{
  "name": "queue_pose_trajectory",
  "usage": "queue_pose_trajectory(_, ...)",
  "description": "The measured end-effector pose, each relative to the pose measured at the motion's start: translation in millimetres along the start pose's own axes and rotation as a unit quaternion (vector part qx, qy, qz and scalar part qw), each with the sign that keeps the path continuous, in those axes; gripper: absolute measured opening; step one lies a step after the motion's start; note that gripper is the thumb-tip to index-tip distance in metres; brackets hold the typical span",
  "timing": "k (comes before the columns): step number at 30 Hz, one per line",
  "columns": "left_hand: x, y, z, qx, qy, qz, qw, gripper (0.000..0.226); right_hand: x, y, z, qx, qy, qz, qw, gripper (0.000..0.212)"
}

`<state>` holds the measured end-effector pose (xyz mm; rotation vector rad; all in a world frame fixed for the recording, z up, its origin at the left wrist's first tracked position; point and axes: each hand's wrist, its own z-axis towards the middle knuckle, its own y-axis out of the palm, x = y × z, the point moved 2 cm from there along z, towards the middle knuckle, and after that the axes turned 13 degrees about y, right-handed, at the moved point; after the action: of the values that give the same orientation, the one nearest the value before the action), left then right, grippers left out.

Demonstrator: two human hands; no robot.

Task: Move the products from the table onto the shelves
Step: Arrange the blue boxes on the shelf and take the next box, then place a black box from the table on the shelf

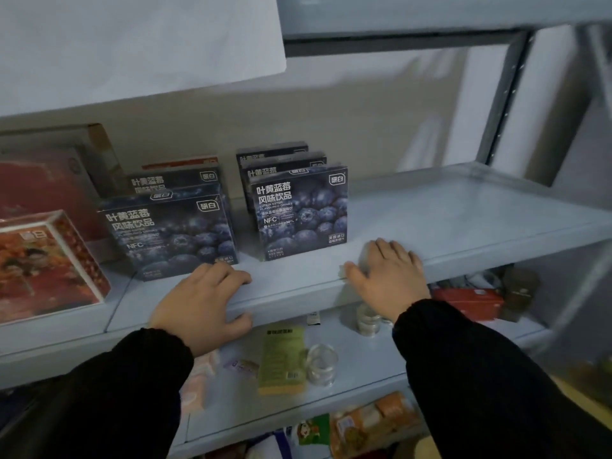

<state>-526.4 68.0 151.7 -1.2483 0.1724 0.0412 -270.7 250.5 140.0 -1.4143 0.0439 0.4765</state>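
Two rows of dark blueberry drink boxes stand on the grey-blue shelf (447,220): a left row with its front box (169,233) and a right row with its front box (301,210). My left hand (202,303) rests on the shelf's front edge just before the left front box, fingers on top, thumb under the lip, holding no product. My right hand (387,276) lies palm down on the shelf to the right of the boxes. It covers a small clear jar (365,256), which shows only between thumb and forefinger.
Red gift boxes (46,260) stand at the shelf's left end. The shelf below holds clear jars (321,362), a green packet (283,356) and a red carton (470,303). Snack bags (367,422) lie lower still. A metal upright (503,104) stands at the back right.
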Motion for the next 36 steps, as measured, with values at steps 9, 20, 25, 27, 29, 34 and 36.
queue_pose_trajectory(9,97.3,27.1,-2.2,0.020,-0.016,-0.036,0.999,0.085,21.5,18.8,-93.2,-0.096,0.027,0.013,0.995,0.097)
queue_pose_trajectory(20,265.1,43.2,2.4,-0.364,0.349,-0.189,0.842,0.051,141.3,3.5,-273.3,-0.346,0.358,-0.118,0.859,0.068)
queue_pose_trajectory(25,327.0,37.7,-3.9,-0.467,0.405,-0.112,0.778,0.058,186.2,-12.4,-322.4,-0.347,0.423,-0.101,0.831,0.065)
queue_pose_trajectory(27,351.5,31.1,-3.2,-0.451,0.413,-0.130,0.780,0.059,202.5,-19.9,-335.2,-0.344,0.434,-0.094,0.827,0.064)
queue_pose_trajectory(29,374.3,27.7,-0.9,-0.445,0.418,-0.138,0.780,0.059,221.7,-28.0,-343.4,-0.343,0.438,-0.092,0.826,0.064)
queue_pose_trajectory(34,439.6,29.0,11.4,-0.448,0.420,-0.141,0.777,0.057,280.7,-50.6,-354.4,-0.322,0.440,-0.052,0.837,0.060)
queue_pose_trajectory(36,471.9,31.4,18.5,-0.447,0.420,-0.145,0.776,0.055,308.1,-56.5,-362.7,-0.324,0.438,-0.043,0.838,0.060)
